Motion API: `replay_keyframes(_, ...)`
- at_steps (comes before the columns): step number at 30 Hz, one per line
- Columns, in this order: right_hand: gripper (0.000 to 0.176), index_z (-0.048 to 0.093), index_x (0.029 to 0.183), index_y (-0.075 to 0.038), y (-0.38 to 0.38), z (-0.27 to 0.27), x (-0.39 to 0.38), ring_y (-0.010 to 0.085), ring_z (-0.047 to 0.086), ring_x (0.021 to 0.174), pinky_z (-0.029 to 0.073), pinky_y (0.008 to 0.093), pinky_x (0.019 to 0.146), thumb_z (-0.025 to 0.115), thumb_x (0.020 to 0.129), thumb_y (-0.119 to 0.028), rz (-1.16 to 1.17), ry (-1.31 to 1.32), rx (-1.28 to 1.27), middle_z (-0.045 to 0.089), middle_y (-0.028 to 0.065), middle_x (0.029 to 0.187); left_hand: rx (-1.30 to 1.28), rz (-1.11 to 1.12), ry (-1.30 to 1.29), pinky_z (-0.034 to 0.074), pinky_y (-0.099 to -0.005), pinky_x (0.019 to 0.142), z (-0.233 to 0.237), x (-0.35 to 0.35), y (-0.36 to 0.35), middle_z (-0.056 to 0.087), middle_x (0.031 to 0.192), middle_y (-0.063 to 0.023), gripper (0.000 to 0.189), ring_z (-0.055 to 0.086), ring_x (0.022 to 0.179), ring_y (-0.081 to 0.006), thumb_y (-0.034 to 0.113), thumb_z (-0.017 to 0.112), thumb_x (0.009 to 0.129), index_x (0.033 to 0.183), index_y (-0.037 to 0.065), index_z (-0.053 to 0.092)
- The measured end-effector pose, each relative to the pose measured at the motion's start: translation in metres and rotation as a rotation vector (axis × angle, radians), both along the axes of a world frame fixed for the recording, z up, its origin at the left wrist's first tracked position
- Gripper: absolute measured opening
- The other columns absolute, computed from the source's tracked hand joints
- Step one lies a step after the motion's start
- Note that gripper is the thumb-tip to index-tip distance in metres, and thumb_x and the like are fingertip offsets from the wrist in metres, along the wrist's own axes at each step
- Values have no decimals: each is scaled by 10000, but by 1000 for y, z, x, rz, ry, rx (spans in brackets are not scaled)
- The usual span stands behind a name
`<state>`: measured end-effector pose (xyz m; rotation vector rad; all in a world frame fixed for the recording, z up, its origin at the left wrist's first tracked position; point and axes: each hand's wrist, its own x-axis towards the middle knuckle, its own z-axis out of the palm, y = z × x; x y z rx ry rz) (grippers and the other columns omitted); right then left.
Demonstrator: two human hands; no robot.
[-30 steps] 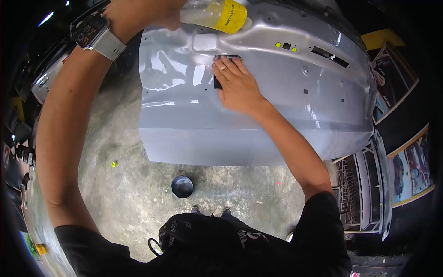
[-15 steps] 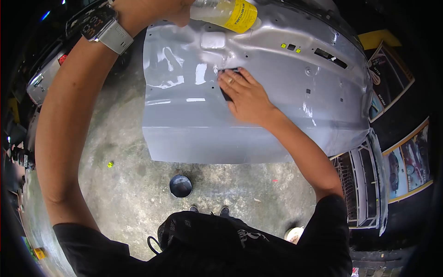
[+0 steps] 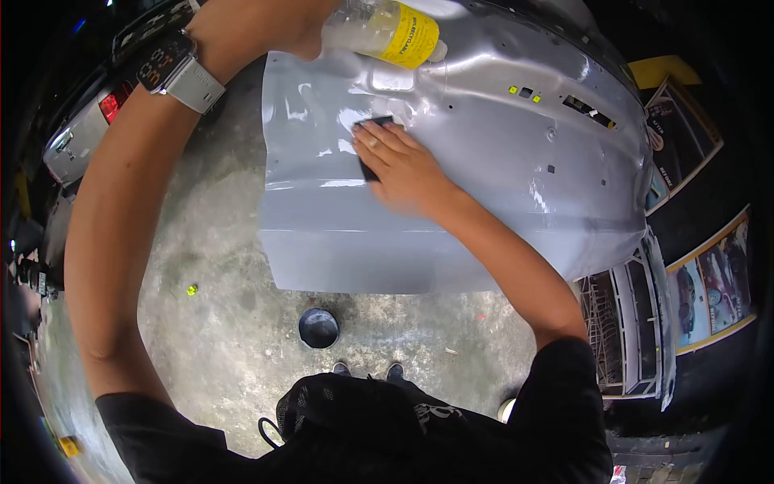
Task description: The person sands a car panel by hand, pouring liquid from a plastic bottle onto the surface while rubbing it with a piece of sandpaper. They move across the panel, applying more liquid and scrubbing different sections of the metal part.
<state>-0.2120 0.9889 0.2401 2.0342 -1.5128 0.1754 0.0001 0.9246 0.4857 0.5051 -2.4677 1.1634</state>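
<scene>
A large grey car panel (image 3: 484, 194) with wet, shiny patches spans the upper middle. My right hand (image 3: 399, 169) presses a dark flat pad (image 3: 367, 165) onto its surface, fingers laid over the pad and pointing up-left. At the top left, my left hand (image 3: 278, 24) grips a clear bottle with a yellow label (image 3: 411, 36), which lies nearly sideways above the panel, its cap end to the right. The left fingers are partly cut off by the frame's top edge. A silver-banded watch (image 3: 181, 77) is on the left wrist.
On the concrete floor (image 3: 234, 339) stands a dark bucket (image 3: 319, 328), below the panel's front edge. A small yellow-green object (image 3: 192, 289) lies left of it. Framed posters (image 3: 713, 286) and a metal grille part (image 3: 637, 323) are at the right. A silver vehicle (image 3: 76, 145) is at the left.
My right hand and the pad have slid left across the panel. The bottle in my left hand has shifted slightly left and down. The panel appears a little lower and further right in view.
</scene>
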Motion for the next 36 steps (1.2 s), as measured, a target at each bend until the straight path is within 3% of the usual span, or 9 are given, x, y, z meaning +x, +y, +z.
replay_keyframes(3,646,475,1514,1,39,4,-27,307,348,1529,248,458,1273,587,916,-213,-24,-14,18,416,168,1619,-10,-30,-9,572,-366,848,-6,19,-15,745,1014,-115,582,731,932,-277,221,898,672,1204,87,705)
replay_keyframes(8,674,504,1491,20,-15,17,-6,275,324,1544,230,444,1283,627,890,-260,-128,-18,-146,436,156,1612,-10,5,-1,564,-363,849,-6,12,-35,742,1009,-105,580,727,930,-275,220,901,643,1172,84,707)
replay_keyframes(11,680,510,1487,19,-23,6,-3,281,350,1533,255,446,1277,646,876,-246,-42,-13,-158,442,161,1609,10,-22,-18,564,-364,831,1,4,-21,743,1001,-103,567,729,912,-268,219,896,645,1164,87,710)
replay_keyframes(13,674,514,1488,10,0,1,-17,280,359,1528,262,446,1274,655,877,-238,97,18,8,443,162,1608,-6,-43,-9,565,-364,820,3,1,-21,744,991,-103,555,729,899,-266,221,894,645,1153,89,713)
replay_keyframes(21,769,490,1500,1,65,48,-116,311,358,1524,268,446,1273,745,813,-235,-360,50,-282,417,163,1620,-47,-111,60,579,-395,781,23,-22,-9,751,939,-143,496,736,888,-318,165,867,648,1122,99,734)
replay_keyframes(24,826,470,1513,0,64,68,-130,310,352,1525,270,448,1270,784,794,-258,-345,88,-375,408,159,1625,-73,-78,57,581,-390,792,33,-32,4,757,942,-147,489,740,884,-314,170,874,648,1112,101,738)
replay_keyframes(28,816,484,1506,-10,30,87,-117,287,376,1516,260,428,1274,790,807,-301,-133,154,-342,437,138,1611,-175,-10,25,586,-386,797,45,-63,30,763,926,-134,454,747,878,-298,187,889,662,1081,84,748)
replay_keyframes(31,794,482,1515,-41,16,93,-141,233,354,1532,250,444,1291,756,787,-204,62,185,-266,436,100,1621,-254,-108,30,588,-380,801,50,-88,45,765,923,-127,466,747,879,-289,201,895,666,1092,82,751)
replay_keyframes(36,713,526,1503,-89,96,145,-225,222,369,1524,279,422,1278,706,813,-109,-124,362,-167,450,30,1619,-204,-74,-33,595,-388,796,58,-114,62,763,922,-128,472,745,871,-301,209,890,678,1113,91,752)
